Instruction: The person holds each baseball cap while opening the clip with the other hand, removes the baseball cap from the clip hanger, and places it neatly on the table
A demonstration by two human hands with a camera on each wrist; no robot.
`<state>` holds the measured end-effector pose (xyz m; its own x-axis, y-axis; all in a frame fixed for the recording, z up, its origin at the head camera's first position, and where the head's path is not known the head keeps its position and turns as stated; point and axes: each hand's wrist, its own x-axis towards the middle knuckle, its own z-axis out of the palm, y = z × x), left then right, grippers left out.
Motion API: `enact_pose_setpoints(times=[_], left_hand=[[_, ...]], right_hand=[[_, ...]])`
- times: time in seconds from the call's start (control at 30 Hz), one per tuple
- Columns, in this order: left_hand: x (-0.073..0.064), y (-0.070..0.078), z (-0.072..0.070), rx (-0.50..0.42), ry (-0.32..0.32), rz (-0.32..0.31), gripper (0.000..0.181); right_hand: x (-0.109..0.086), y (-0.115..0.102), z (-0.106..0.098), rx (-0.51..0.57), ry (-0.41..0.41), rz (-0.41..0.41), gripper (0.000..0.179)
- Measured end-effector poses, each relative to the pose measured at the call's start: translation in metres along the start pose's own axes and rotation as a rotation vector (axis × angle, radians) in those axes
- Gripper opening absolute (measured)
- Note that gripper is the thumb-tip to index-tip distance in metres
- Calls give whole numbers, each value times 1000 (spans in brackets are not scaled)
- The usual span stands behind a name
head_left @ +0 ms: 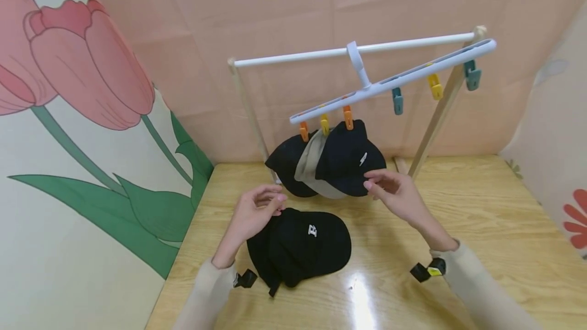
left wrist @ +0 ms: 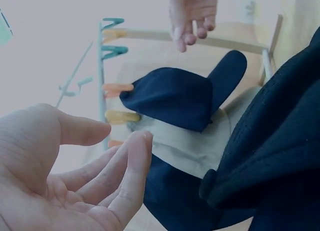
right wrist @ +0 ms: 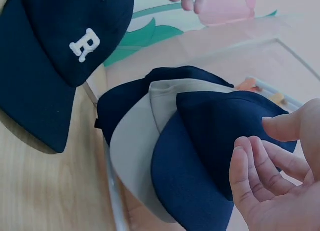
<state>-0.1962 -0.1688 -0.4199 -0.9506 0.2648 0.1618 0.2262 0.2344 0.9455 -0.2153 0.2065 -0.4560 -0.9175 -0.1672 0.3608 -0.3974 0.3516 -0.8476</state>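
My left hand (head_left: 258, 212) hovers above the back of a black baseball cap (head_left: 302, 248) with a white letter R, which lies on the table. Its thumb and bent fingers stand apart around nothing in the left wrist view. The right hand (head_left: 398, 195) is beside the brim of a dark cap (head_left: 341, 159) with a small white mark, its fingers loosely bent and holding nothing. That cap hangs from an orange clip (head_left: 348, 117) on a pale hanger (head_left: 394, 84). A beige cap (right wrist: 132, 146) and another dark cap (head_left: 288, 159) hang behind it from clips, partly covered.
The hanger hooks over a white bar (head_left: 312, 56) on a stand with wooden legs (head_left: 435, 121), tilting down to the left. Teal clips (head_left: 397, 101) and a yellow clip (head_left: 434, 86) hang on its right half. A tulip-patterned wall (head_left: 91, 70) borders the wooden table (head_left: 481, 218) on the left.
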Motion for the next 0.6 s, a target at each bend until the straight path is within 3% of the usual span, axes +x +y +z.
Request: enact_pose_setpoints(times=[0.3, 0.6], left_hand=[[13, 9, 9, 140, -7, 131, 27], [25, 21, 17, 140, -39, 172, 28]], right_hand=[[10, -9, -7, 11, 62, -16, 29], [22, -24, -10, 5, 124, -47, 30]])
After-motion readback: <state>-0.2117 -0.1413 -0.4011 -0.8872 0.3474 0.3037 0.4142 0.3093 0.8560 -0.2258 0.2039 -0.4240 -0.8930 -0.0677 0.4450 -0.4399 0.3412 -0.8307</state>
